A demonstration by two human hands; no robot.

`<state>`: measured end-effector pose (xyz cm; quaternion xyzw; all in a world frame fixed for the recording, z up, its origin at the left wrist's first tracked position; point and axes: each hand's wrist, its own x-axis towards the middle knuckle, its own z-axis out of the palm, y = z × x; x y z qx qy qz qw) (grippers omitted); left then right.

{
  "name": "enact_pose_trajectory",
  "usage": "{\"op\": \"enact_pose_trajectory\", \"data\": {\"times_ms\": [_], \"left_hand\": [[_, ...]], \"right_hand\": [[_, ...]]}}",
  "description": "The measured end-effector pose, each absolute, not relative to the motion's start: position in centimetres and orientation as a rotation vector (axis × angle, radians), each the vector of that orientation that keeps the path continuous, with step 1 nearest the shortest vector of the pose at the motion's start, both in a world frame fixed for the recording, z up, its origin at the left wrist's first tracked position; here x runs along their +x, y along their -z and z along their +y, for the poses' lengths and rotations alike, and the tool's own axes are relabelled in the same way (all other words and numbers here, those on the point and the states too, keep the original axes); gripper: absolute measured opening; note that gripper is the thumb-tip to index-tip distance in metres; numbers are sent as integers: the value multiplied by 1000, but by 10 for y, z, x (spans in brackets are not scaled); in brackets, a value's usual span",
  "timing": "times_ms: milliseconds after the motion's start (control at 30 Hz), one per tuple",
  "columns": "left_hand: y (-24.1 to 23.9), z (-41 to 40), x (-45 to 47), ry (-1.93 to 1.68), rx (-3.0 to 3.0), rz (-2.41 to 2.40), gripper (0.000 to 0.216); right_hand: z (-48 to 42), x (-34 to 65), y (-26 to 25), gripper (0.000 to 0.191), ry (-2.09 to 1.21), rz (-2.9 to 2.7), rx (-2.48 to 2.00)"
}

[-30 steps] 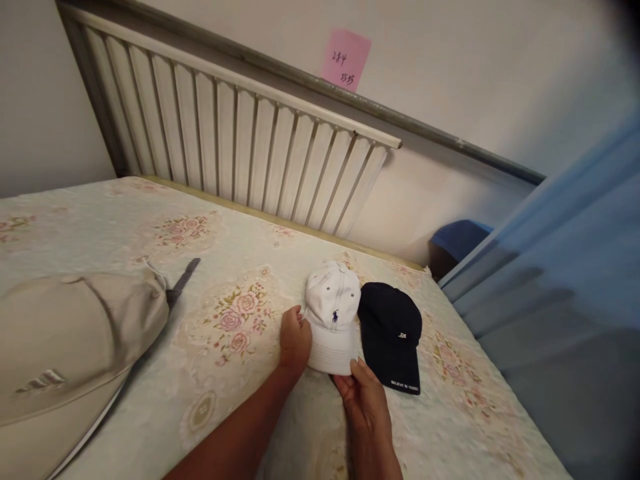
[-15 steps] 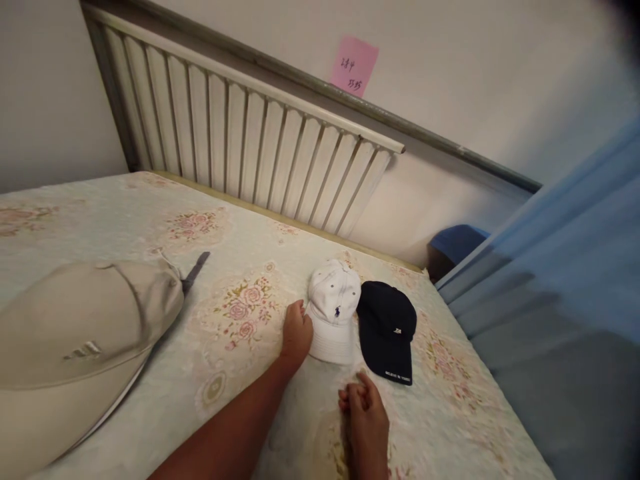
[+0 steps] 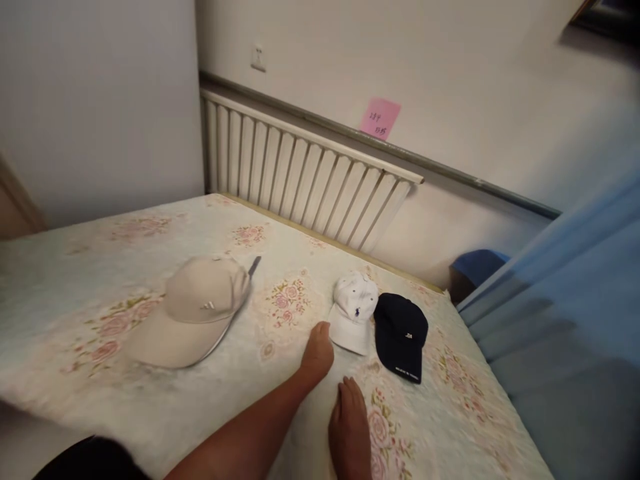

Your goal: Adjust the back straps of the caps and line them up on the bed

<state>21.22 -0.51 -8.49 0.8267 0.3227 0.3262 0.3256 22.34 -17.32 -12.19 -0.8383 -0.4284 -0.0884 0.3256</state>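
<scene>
Three baseball caps lie on the flowered bedspread. Beside the brim of the white cap (image 3: 356,303) is my left hand (image 3: 319,351), at its lower left edge; the back of the hand hides most of its fingers, so I cannot see whether it grips the brim. Below that brim, my right hand (image 3: 350,423) hovers over or rests on the bedspread, fingers stretched forward close together, holding nothing visible. A navy cap (image 3: 400,333) sits just right of the white one, brim towards me. Farther left lies a beige cap (image 3: 203,297), its dark strap sticking out behind.
The bedspread (image 3: 295,260) runs back to a white radiator (image 3: 300,177) on the wall. A pink note (image 3: 381,119) hangs above it. A blue curtain (image 3: 565,320) borders the bed on the right, with a dark blue object (image 3: 477,267) behind it.
The view has pulled back and turned left, so the whole beige cap shows. My right hand has gone from loosely curled to fingers stretched forward, farther from the navy cap.
</scene>
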Motion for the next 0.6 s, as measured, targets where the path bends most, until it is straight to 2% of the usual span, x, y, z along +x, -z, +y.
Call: {"op": "enact_pose_trajectory", "data": {"times_ms": [267,600], "left_hand": [[85,-50,108,-608,2667,655,45],[84,-49,1,-506,2727,817,51]], "right_hand": [[-175,224,123,45,283,-1225,-2197],[-187,201,130,49,477,-1368,-2284]]}}
